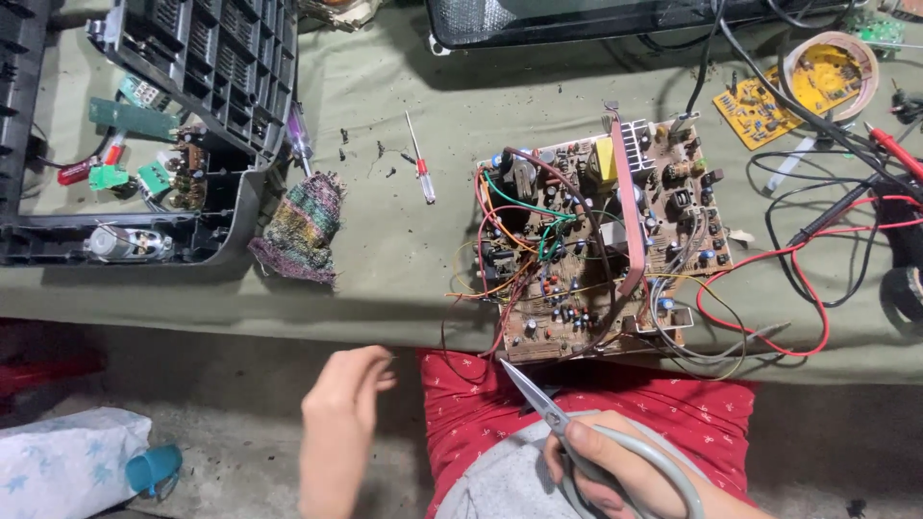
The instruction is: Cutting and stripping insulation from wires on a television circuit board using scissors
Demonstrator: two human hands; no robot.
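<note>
Covering the bench, a green cloth (404, 250) carries a dark plastic housing (207, 58) at far left, then the circuit board (601, 240) at its near edge, trailing red wires (769, 288). A knitted rag (303, 229) and small screwdriver (420, 165) lie between. The right hand (615, 471) grips grey scissors (553, 413), tips just below the board; the left hand (341, 404) pinches lightly, holding nothing visible.

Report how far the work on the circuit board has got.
Done: the circuit board lies bare on the table, out of the dark plastic casing. In hand: the right hand holds scissors, tips near the board's front-edge wires; the left hand pinches something thin. Left: many wires remain attached.
</note>
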